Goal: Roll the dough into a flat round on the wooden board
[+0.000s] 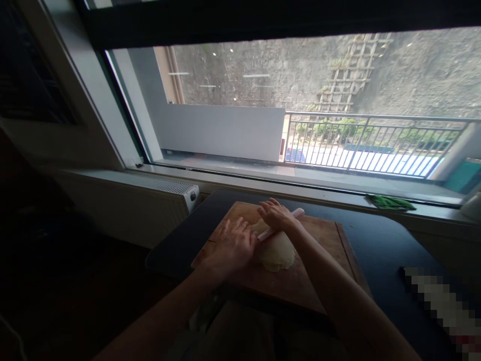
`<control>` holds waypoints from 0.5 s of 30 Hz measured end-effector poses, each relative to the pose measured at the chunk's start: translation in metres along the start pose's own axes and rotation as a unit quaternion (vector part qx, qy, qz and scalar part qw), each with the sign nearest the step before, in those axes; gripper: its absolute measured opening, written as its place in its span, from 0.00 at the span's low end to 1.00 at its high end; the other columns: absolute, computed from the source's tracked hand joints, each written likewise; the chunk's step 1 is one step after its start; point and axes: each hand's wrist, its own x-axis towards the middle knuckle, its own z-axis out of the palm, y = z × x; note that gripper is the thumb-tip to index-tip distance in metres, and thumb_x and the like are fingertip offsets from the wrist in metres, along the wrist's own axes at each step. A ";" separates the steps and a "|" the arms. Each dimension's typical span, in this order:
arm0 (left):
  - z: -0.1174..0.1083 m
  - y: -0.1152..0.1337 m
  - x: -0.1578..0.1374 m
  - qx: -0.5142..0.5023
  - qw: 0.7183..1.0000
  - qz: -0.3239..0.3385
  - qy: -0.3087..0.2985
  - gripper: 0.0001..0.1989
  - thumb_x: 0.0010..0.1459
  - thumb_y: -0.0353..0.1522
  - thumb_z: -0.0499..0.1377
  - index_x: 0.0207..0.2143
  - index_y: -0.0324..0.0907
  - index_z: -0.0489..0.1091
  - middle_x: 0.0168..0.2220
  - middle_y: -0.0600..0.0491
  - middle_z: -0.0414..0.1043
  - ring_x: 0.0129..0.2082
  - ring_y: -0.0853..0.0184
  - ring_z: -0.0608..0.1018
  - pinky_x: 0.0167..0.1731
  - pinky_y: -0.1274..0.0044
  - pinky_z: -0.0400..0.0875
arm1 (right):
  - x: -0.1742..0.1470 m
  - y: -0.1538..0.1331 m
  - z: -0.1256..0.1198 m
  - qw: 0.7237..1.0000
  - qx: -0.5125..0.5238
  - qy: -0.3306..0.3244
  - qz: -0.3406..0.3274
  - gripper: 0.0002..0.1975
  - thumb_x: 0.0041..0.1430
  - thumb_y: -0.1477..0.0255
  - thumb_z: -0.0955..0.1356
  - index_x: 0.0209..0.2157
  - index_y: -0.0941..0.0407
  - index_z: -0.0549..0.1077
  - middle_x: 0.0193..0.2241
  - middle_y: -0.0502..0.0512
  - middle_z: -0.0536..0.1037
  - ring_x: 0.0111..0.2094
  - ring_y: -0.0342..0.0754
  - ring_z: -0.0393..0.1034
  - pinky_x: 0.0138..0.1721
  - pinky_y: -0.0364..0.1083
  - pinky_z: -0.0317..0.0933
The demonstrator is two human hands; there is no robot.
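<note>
A flattened piece of pale dough (278,256) with an uneven edge lies on a wooden board (315,281). Across it rests a light rolling pin (265,234), slanted from lower left to upper right. My left hand (237,243) is on the pin's near left end, fingers stretched forward and spread. Over the far right part of the pin lies my right hand (277,214), palm down with its fingers extended. Neither hand wraps round the pin. My hands and right forearm hide part of the dough and the pin.
The board sits on a dark table (387,250) below a wide window. A green cloth (393,202) lies on the sill at the right. To the left stands a white radiator (165,193). A blurred-out object (443,306) rests on the table at the right.
</note>
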 end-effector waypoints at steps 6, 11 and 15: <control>0.005 0.024 -0.026 0.008 0.994 0.064 0.084 0.26 0.63 0.42 0.43 0.55 0.34 0.60 0.57 0.41 0.61 0.61 0.57 0.56 0.60 0.59 0.40 | -0.112 0.005 -0.008 1.000 -0.016 -0.007 -0.002 0.20 0.66 0.69 0.51 0.48 0.56 0.68 0.50 0.56 0.71 0.58 0.50 0.54 0.58 0.52 0.47; 0.009 0.016 -0.015 0.014 0.994 0.066 0.080 0.27 0.64 0.43 0.41 0.56 0.34 0.59 0.58 0.42 0.59 0.61 0.57 0.55 0.60 0.59 0.38 | -0.113 0.008 -0.005 0.999 -0.021 0.028 0.026 0.21 0.67 0.66 0.49 0.50 0.54 0.66 0.52 0.55 0.69 0.61 0.54 0.47 0.55 0.55 0.50; 0.005 0.006 0.009 0.024 0.999 0.025 0.040 0.24 0.65 0.39 0.40 0.53 0.35 0.64 0.55 0.42 0.64 0.60 0.56 0.58 0.58 0.56 0.43 | -0.050 0.014 -0.006 0.999 -0.016 0.033 0.006 0.15 0.65 0.66 0.58 0.48 0.55 0.68 0.49 0.55 0.69 0.53 0.52 0.60 0.53 0.56 0.54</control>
